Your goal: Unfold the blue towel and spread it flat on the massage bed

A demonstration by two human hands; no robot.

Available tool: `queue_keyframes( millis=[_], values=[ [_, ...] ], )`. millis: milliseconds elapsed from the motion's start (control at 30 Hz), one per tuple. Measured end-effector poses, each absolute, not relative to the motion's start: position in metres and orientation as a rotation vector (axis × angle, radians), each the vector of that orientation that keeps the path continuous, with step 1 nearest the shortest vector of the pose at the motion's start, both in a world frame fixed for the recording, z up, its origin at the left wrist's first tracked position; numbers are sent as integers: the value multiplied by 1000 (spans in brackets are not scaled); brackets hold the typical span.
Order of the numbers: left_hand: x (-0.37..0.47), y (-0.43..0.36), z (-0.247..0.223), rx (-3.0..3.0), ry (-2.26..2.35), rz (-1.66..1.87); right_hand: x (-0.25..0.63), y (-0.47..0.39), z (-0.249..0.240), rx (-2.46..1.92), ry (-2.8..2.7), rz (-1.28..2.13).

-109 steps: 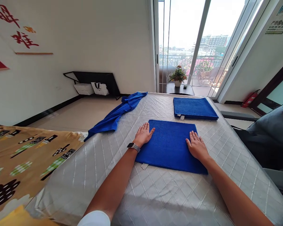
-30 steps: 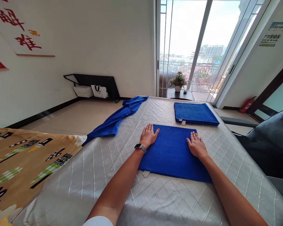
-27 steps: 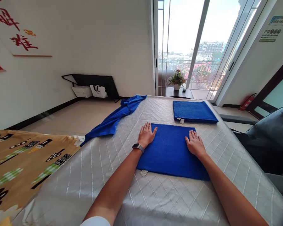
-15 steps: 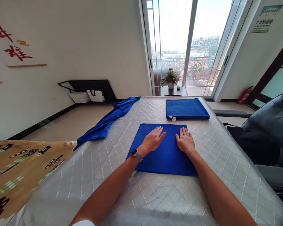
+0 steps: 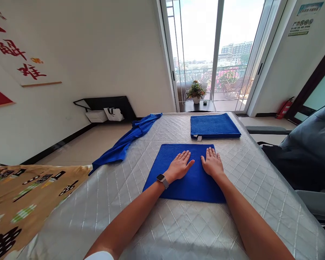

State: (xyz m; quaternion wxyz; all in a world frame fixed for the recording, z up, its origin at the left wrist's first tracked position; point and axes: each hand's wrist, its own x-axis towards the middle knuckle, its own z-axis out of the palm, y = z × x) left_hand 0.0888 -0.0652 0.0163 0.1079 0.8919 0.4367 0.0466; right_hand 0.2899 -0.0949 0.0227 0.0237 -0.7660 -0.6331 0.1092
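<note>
In front of me a folded blue towel point(image 5: 189, 187) lies flat on the silver quilted cover point(image 5: 119, 202). My left hand point(image 5: 179, 166) rests palm down on the towel near its middle, fingers stretched and thumb out, with a watch point(image 5: 162, 179) on the wrist. Flat near the towel's right edge lies my right hand point(image 5: 212, 162), its fingers also extended. Neither hand grips anything. Beyond them sits another folded blue towel stack point(image 5: 215, 125) with a white tag at its near left corner.
A crumpled blue cloth point(image 5: 127, 139) hangs along the left edge of the covered surface. Below it is a tan patterned fabric point(image 5: 38, 202). To the right stands a dark grey padded chair point(image 5: 311, 144). A potted plant point(image 5: 196, 92) stands by the glass door.
My left hand has slid slightly to the right and a little nearer across the towel. The right hand stays almost in place. The view has turned slightly left.
</note>
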Motion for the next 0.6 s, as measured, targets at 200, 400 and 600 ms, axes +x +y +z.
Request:
queue_keyframes(
  millis=[200, 400, 600],
  values=[
    [4, -52, 10, 2459, 1668, 83, 291, -96, 20, -2390, -1986, 285],
    [-14, -50, 5, 2375, 1729, 129, 294, -97, 16, -2413, -2009, 235],
    [-10, -51, 5, 2354, 1715, 162, 291, -101, 22, -2477, -1997, 143]
  ],
)
